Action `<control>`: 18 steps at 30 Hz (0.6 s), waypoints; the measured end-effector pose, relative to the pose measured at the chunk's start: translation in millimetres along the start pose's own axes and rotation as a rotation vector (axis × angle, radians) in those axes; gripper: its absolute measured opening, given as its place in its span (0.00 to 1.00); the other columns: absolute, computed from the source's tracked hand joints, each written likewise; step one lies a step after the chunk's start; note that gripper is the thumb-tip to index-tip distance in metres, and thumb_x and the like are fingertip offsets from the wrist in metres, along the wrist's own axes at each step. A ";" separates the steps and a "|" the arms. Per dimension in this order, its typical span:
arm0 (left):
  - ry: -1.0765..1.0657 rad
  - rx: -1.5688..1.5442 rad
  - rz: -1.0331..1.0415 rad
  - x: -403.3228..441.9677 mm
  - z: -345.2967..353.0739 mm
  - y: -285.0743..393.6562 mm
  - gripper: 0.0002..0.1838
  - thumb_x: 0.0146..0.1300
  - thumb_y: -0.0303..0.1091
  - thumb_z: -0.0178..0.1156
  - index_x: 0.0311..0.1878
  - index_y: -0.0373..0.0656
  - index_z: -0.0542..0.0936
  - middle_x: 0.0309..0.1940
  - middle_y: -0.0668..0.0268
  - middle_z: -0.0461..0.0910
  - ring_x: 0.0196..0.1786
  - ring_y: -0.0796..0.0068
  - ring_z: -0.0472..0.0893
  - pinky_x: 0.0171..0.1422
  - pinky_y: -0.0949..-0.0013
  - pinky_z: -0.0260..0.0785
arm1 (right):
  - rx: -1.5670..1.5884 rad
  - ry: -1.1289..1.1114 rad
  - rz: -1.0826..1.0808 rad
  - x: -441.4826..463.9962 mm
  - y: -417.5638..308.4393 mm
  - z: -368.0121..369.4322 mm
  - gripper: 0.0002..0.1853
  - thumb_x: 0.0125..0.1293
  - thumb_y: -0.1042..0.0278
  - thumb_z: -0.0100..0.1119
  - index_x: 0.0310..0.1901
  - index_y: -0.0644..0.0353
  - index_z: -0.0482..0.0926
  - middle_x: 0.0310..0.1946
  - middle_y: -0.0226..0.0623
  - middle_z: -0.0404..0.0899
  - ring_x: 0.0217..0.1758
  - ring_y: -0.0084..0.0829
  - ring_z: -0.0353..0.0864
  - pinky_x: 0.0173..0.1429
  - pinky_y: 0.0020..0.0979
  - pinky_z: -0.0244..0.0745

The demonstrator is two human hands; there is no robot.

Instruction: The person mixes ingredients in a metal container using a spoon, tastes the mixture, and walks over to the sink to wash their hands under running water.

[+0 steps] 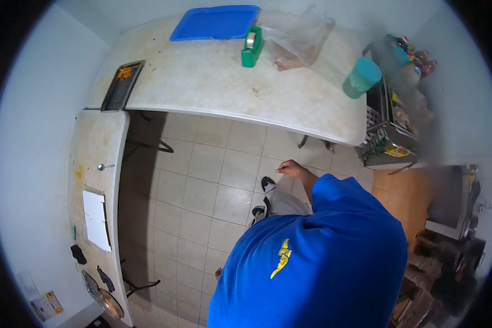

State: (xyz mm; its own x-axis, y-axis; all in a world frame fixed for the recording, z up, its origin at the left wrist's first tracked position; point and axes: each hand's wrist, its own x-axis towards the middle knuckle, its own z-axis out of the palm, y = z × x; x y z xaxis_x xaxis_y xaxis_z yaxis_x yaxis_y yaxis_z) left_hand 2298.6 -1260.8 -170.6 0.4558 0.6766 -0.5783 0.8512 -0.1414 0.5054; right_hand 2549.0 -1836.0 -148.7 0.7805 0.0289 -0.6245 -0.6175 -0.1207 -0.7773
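My right hand hangs over the tiled floor in front of the blue shirt. Its fingers are drawn together, and no object shows in them. Only a sliver of my left hand appears past the shirt's edge; its fingers are hidden. Neither hand touches a table. Beyond my right hand, the long white table bears a blue tray, a green tape dispenser, a clear plastic bag and a teal cup-like container. A dark tray at its left end holds orange pieces.
A side table runs along the left wall with a spoon, a white sheet, dark gloves or cloths and a round metal dish. A loaded rack stands right. Table legs jut over the floor.
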 end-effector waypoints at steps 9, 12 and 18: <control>-0.013 -0.341 0.116 -25.8 55.8 -32.1 0.28 0.48 0.16 0.64 0.53 0.40 0.67 0.28 0.60 0.76 0.32 0.69 0.78 0.36 0.67 0.73 | 0.194 0.208 0.236 -118.1 31.8 -50.2 0.22 0.52 0.48 0.69 0.44 0.51 0.78 0.34 0.22 0.76 0.36 0.17 0.73 0.35 0.22 0.67; -0.273 -0.567 0.108 -21.6 59.6 -24.0 0.32 0.47 0.12 0.63 0.56 0.40 0.63 0.33 0.52 0.79 0.35 0.66 0.80 0.40 0.66 0.75 | 0.321 0.274 0.222 -137.5 48.3 -71.8 0.21 0.53 0.48 0.68 0.45 0.48 0.78 0.36 0.21 0.76 0.39 0.19 0.74 0.39 0.23 0.68; -0.363 -0.566 0.160 -17.7 68.8 24.0 0.31 0.48 0.13 0.62 0.56 0.41 0.63 0.35 0.49 0.79 0.36 0.64 0.80 0.41 0.62 0.75 | 0.509 0.340 0.190 -142.7 83.3 -120.4 0.18 0.53 0.49 0.68 0.42 0.46 0.79 0.35 0.20 0.77 0.38 0.18 0.73 0.35 0.24 0.67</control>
State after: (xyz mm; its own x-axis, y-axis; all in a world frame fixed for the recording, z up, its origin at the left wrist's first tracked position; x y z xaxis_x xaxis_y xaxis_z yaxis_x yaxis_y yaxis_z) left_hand 2328.9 -1325.9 -192.3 0.7068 0.3801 -0.5967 0.5446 0.2460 0.8018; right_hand 2397.9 -1969.7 -115.0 0.5883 -0.2732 -0.7611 -0.6524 0.3956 -0.6464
